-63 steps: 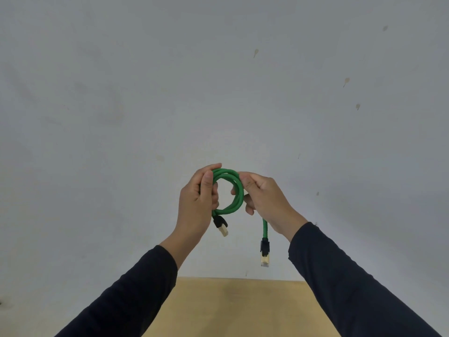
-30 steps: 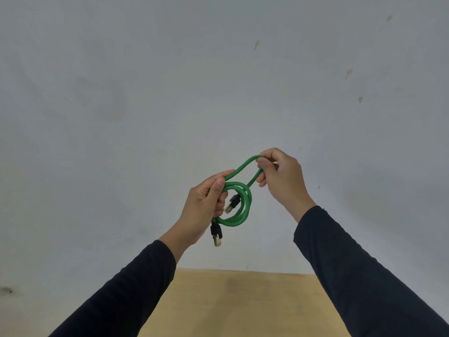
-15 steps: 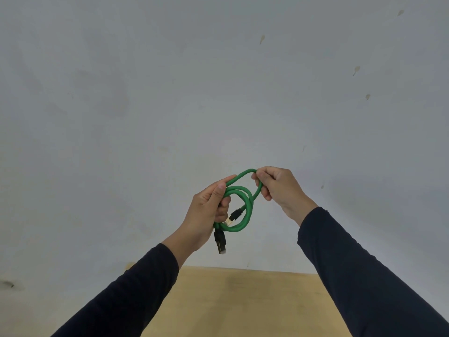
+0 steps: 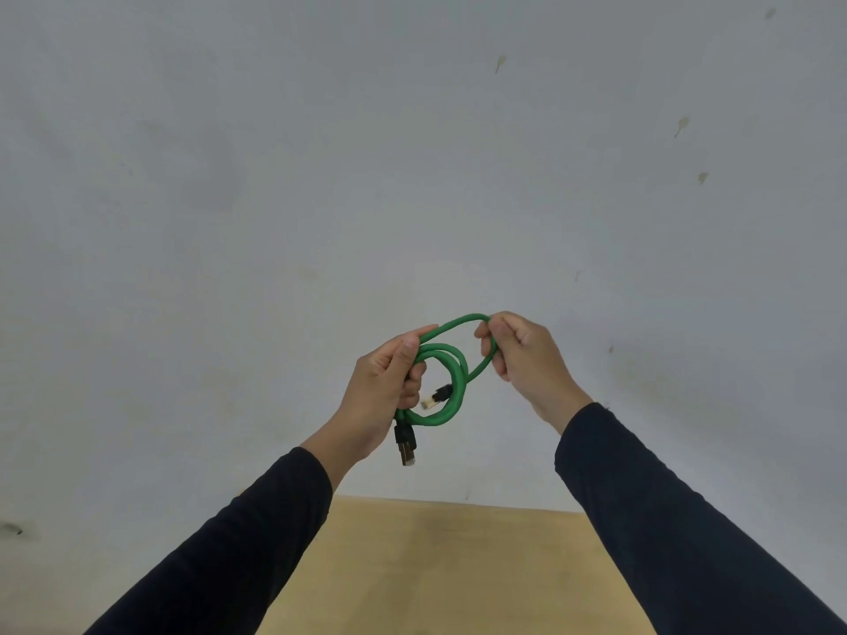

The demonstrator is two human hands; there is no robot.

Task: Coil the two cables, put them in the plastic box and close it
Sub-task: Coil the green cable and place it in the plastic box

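You have one green cable (image 4: 451, 387) in view, held mid-frame in front of a pale wall (image 4: 275, 176). Your left hand (image 4: 382, 389) is closed around the left side of the coil, thumb pressed on top; about two loops show there. Your right hand (image 4: 522, 357) pinches one further loop, pulled up and to the right of the coil. Two plugs show: one plug (image 4: 406, 446) hangs below your left hand, the other plug (image 4: 435, 396) lies inside the coil's ring. Both arms wear dark sleeves (image 4: 664, 520). A tan table (image 4: 435, 566) fills the lower centre of the frame.
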